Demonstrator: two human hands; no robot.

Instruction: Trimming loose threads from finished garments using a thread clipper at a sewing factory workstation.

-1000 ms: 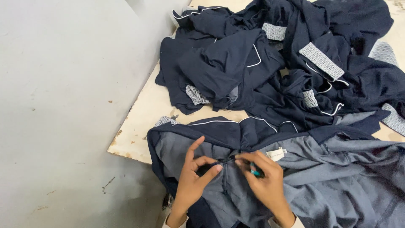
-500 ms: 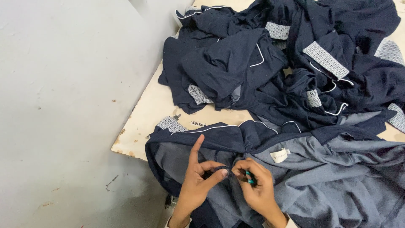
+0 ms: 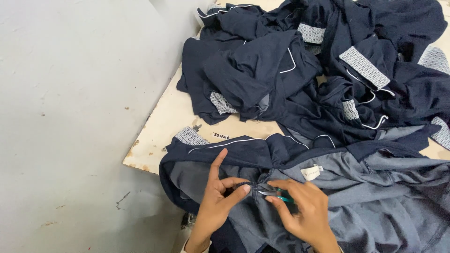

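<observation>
Grey concrete floor (image 3: pixel 70 117) fills the left of the frame, running up to a worn cream board (image 3: pixel 164 126) at centre. Low in the middle I see my left hand (image 3: pixel 218 201) pinching a dark seam of the navy garment (image 3: pixel 234 154), thumb meeting a bent finger, index finger pointing up. Just to its right, my right hand (image 3: pixel 304 211) is closed around small teal-handled snips (image 3: pixel 276 193), their blades at that seam. A white label (image 3: pixel 310 172) sits just above. Across the upper right lies a heap of navy garments (image 3: pixel 318 70).
</observation>
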